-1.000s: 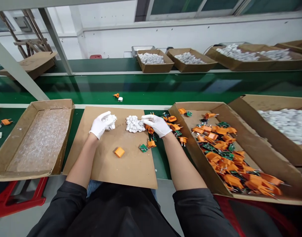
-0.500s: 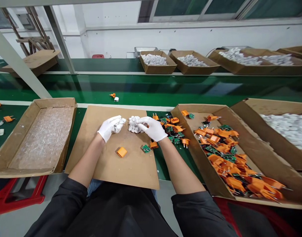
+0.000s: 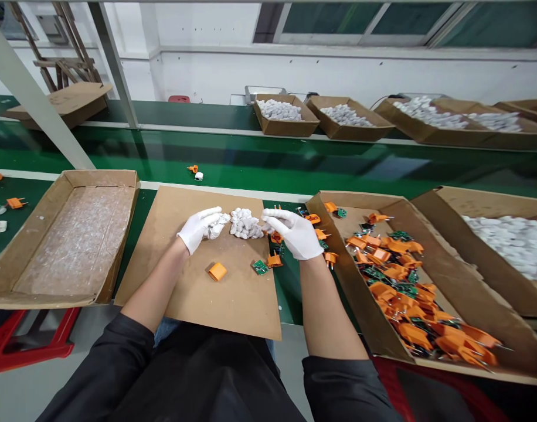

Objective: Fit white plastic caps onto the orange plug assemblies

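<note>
In white gloves, both my hands work over a brown cardboard sheet (image 3: 184, 299). My left hand (image 3: 197, 230) is closed around several small white plastic pieces (image 3: 217, 226), which show at its fingertips. Between the hands lies a heap of similar white pieces (image 3: 245, 224). My right hand (image 3: 295, 232) hovers at the heap's right edge, its fingers bent together; whatever is at the fingertips is too small to make out. Nearer me on the sheet are an orange plastic shell (image 3: 217, 271) and a green circuit board (image 3: 260, 267), beside an orange plug part (image 3: 275, 260).
To the right stands a cardboard tray (image 3: 356, 305) of orange plug parts and circuit boards. A second box (image 3: 453, 217) holds white pieces. At left is a shallow cardboard tray (image 3: 70, 296). More boxes of white pieces (image 3: 281, 110) line the back shelf.
My right hand has moved right, from over the white heap to its edge. My left hand has shifted slightly right, still holding its white pieces. The view has tilted a little.
</note>
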The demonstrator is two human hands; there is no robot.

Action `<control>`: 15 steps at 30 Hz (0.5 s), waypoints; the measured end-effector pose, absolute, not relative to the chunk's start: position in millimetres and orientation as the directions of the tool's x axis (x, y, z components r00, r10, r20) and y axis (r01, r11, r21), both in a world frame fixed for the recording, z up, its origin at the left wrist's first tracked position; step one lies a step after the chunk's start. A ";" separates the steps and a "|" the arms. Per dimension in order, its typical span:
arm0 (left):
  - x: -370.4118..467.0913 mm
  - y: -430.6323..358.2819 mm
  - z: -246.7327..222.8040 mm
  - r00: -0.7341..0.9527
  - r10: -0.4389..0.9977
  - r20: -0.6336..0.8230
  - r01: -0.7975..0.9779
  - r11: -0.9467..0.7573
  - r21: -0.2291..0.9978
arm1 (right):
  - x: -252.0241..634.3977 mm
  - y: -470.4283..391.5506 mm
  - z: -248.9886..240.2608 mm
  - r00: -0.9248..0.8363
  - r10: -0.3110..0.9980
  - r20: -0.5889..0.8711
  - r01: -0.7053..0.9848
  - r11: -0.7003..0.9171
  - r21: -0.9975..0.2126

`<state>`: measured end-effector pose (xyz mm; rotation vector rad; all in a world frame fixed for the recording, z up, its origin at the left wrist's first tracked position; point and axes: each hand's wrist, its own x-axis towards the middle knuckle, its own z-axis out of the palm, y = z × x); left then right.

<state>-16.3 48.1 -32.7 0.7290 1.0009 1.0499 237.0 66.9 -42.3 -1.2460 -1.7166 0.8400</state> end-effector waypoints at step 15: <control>-18.2 34.7 -12.7 0.469 0.857 -0.216 0.033 0.228 0.973 | 173.7 47.9 -30.4 -0.501 0.762 0.410 0.564 0.647 -0.513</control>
